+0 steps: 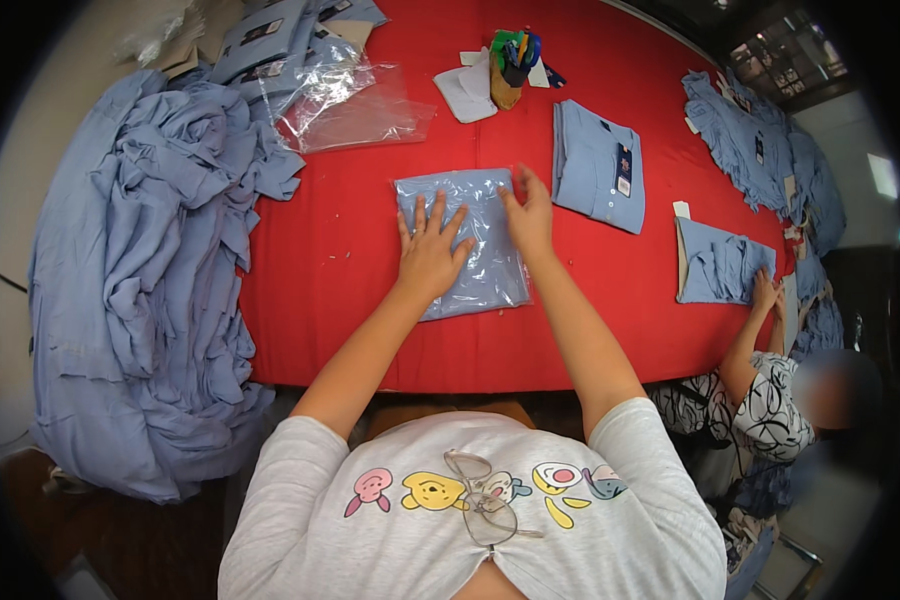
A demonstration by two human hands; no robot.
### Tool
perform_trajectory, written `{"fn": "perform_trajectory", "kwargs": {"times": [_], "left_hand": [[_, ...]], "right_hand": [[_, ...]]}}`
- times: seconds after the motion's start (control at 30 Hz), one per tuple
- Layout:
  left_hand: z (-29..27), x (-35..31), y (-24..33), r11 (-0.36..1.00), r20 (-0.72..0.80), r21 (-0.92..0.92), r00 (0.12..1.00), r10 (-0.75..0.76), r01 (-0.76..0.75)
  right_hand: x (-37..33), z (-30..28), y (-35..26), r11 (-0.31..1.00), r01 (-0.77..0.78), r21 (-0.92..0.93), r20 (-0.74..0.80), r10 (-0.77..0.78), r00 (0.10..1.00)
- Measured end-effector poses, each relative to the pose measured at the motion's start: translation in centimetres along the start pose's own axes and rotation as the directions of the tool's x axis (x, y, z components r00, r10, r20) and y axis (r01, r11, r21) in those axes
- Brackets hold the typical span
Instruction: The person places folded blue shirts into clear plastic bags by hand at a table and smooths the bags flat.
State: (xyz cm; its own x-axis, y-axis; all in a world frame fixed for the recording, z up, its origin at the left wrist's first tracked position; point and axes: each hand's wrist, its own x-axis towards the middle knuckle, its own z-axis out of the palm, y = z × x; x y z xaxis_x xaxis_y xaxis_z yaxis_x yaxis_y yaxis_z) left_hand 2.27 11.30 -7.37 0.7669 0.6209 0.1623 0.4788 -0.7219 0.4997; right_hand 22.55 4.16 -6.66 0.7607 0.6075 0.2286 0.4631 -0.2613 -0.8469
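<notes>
A folded light-blue shirt in a clear plastic bag (480, 265) lies on the red-covered table (370, 350) in front of me. My left hand (431, 250) presses flat on the bag with its fingers spread. At the bag's upper right edge is my right hand (531, 218); its thumb touches the plastic and its fingers, slightly blurred, point up past the edge. Right of the bag sits another folded blue shirt (595, 165) with a dark tag and a row of buttons, outside any bag.
Loose blue garments (160, 250) are heaped at the left. Beyond them are folded shirts (260, 45) and empty clear bags (350, 105). A pen holder (510, 75) stands at the back. At right, a co-worker's hands (765, 298) touch a partly folded shirt (710, 260) near more garments (745, 140).
</notes>
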Motion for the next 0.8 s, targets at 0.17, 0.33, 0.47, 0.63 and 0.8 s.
{"fn": "perform_trajectory", "kwargs": {"times": [0.17, 0.33, 0.47, 0.63, 0.8], "left_hand": [[-6.2, -6.8, 2.5, 0.581, 0.334, -0.670, 0.887, -0.319, 0.462], [-3.7, -11.9, -0.5, -0.278, 0.766, -0.641, 0.617, -0.179, 0.716], [-5.8, -11.7, -1.3, -0.605, 0.594, -0.592, 0.795, 0.121, 0.533], [-13.5, -8.5, 2.8, -0.665, 0.527, -0.629, 0.849, 0.015, 0.403], [-13.0, -7.1, 4.1, -0.351, 0.438, -0.858, 0.892, -0.117, 0.375]], "right_hand": [[6.1, -0.4, 1.4, 0.903, -0.427, 0.056, 0.297, 0.393, 0.870], [6.0, -1.4, -3.8, 0.777, -0.609, 0.163, 0.612, 0.404, 0.680], [-0.7, -7.0, -13.2, 0.918, -0.246, 0.310, 0.573, 0.027, 0.819], [-8.6, -16.9, -16.8, 0.821, 0.456, 0.344, 0.523, -0.571, 0.633], [-13.6, -20.5, -12.2, 0.897, 0.432, 0.095, 0.467, -0.423, 0.777]]}}
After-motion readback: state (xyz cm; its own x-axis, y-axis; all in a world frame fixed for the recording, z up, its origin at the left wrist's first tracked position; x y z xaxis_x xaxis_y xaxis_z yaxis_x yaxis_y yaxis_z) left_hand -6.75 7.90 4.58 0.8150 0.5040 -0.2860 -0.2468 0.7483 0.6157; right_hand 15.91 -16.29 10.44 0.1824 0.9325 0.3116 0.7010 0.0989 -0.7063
